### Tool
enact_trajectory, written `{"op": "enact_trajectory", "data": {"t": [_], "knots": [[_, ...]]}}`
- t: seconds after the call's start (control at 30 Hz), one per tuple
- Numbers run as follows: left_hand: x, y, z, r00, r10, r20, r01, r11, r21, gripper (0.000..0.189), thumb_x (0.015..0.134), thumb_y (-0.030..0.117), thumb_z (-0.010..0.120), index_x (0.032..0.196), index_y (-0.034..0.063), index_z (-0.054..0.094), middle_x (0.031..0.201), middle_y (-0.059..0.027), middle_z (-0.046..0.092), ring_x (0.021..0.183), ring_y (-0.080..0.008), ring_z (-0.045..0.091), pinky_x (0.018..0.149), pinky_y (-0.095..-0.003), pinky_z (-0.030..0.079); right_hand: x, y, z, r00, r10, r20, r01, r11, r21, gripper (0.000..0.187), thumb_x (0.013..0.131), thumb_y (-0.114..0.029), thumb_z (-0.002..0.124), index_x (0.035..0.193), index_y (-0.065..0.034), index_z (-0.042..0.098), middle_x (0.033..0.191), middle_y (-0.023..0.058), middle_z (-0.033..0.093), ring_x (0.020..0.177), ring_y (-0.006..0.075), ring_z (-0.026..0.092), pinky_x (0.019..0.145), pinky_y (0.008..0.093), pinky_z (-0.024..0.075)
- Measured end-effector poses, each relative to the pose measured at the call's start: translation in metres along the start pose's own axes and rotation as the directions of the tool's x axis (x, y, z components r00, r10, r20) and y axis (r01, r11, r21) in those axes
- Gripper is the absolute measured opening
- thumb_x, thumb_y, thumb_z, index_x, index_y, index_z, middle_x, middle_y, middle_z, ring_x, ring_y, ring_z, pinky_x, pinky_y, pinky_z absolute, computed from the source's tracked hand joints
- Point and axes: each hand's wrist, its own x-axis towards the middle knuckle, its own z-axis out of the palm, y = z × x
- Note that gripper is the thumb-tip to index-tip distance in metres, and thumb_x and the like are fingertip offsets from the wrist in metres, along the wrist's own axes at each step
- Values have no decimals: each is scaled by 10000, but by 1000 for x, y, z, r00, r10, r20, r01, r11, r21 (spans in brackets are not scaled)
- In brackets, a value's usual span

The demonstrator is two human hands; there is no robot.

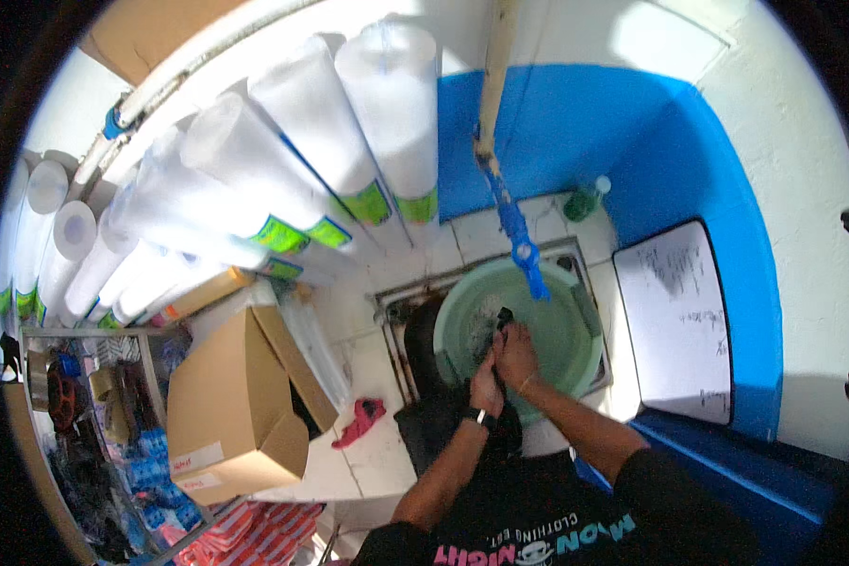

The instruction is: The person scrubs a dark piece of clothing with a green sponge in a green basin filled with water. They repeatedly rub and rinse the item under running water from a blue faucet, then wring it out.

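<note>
A round pale green plastic basin stands in a metal-rimmed sink beneath a blue plastic tap. Both hands are over the basin, close together. My left hand, with a dark watch at its wrist, and my right hand grip a piece of black cloth between them. Foam or bubbles show on the water beside them. More black cloth lies over the near-left edge of the sink, partly hidden by my left forearm.
A pink cloth lies on the white tiles left of the sink, beside an open cardboard box. Large white rolls stand along the wall. A whiteboard leans at the right. A green bottle stands behind the basin.
</note>
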Motion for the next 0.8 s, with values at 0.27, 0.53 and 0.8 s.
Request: {"op": "enact_trajectory", "data": {"t": [0.27, 0.53, 0.8], "knots": [[6, -6, -7, 926, -198, -322, 240, 966, 99, 595, 1036, 487, 382, 1364, 11, 522, 1397, -138, 524, 1244, -291, 503, 1015, -357, 387, -6, 31, 8, 995, -97, 9, 95, 983, 157, 327, 943, -284, 587, 1077, 12, 554, 1062, 240, 584, 963, 413, 594, 895, 494, 463], [-7, 1, 4, 954, 296, -36, -90, 400, 912, 565, 962, 473, 547, 1268, -2, 555, 993, -201, 679, 896, -393, 645, 871, -456, 490, 40, 66, -32, 899, 428, 89, -398, 717, 572, 542, 809, -309, 759, 1170, 18, 522, 1149, 214, 602, 1080, 380, 593, 958, 440, 462], [-37, 13, -5, 861, 29, 508, -459, -386, 800, 916, 801, 541, 687, 1481, 67, 298, 1429, -252, 402, 1308, -463, 399, 1045, -546, 367, 79, 73, 0, 691, -361, 626, 570, 805, -165, 828, 652, -160, 814, 1412, -173, 483, 1478, 115, 447, 1362, 320, 420, 1120, 451, 342]]}}
